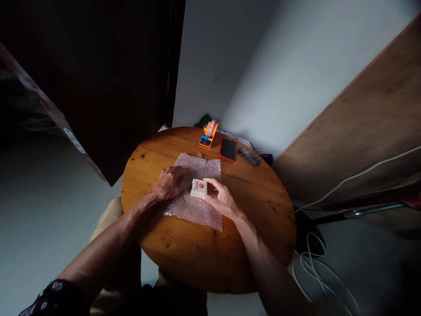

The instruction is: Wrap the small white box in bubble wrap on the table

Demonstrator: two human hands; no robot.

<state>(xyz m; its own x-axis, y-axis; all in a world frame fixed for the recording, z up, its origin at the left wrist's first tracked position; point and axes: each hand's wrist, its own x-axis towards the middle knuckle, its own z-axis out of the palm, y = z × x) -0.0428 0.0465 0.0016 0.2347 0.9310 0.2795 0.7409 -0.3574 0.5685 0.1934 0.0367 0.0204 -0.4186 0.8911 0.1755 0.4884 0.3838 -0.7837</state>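
Observation:
A small pale box (199,193) with a red mark on top sits over a sheet of bubble wrap (197,212) on the round wooden table. My right hand (222,198) grips the box from its right side, thumb at the near edge and fingers at the far edge. Just left of the box, my left hand (173,181) lies palm down over the bubble wrap, fingers stretched toward the box. Those fingertips are in shadow, and I cannot tell whether they touch it.
Beyond the wrap, an orange tape dispenser (208,135) stands beside a dark phone with red edges (228,149). A blurred dark item (249,156) lies to their right. The wooden table (263,206) has a wall behind it. White cables (311,267) coil on the floor at right.

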